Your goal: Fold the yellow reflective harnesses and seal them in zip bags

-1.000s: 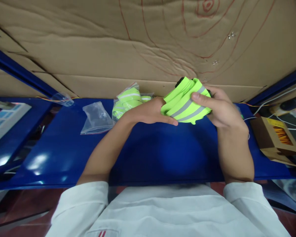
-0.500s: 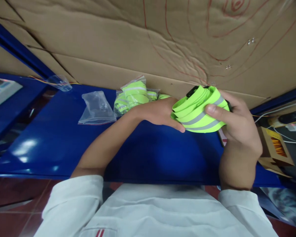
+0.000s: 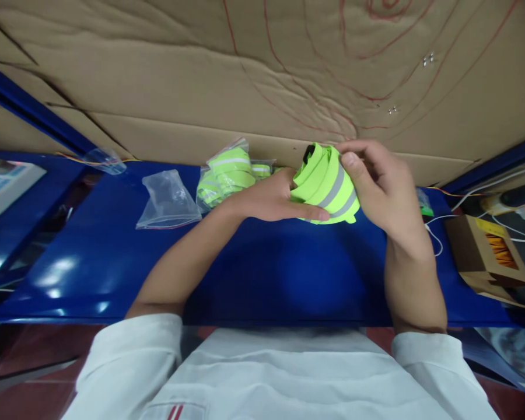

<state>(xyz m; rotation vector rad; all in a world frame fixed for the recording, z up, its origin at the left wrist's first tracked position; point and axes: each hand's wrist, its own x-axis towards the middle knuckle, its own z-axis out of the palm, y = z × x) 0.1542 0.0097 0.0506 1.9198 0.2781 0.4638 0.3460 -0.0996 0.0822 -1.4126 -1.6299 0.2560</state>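
Observation:
A neon yellow-green reflective belt (image 3: 321, 184) with grey stripes is folded into a thick bundle above the blue table, a black piece showing at its top. My left hand (image 3: 273, 195) is closed around the bundle's left side, thumb across the lower front. My right hand (image 3: 382, 184) is closed at the upper right edge, thumb in front and fingers partly hidden behind. Left of the bundle, a clear zip bag (image 3: 227, 172) with similar neon belts inside lies on the table. Beside it lies a flat clear zip bag (image 3: 168, 198) with nothing visible in it.
The blue table (image 3: 262, 274) runs up to a cardboard wall (image 3: 166, 76) with red drawn lines. A clear plastic cup (image 3: 107, 160) lies at the back left. On the right are an opened cardboard box (image 3: 481, 251) with orange contents and white cables (image 3: 437, 239).
The folded belt has shifted left and tilted, looking more compact. My right hand has moved left and up, from over its front to its right edge. My left thumb now lies across the front.

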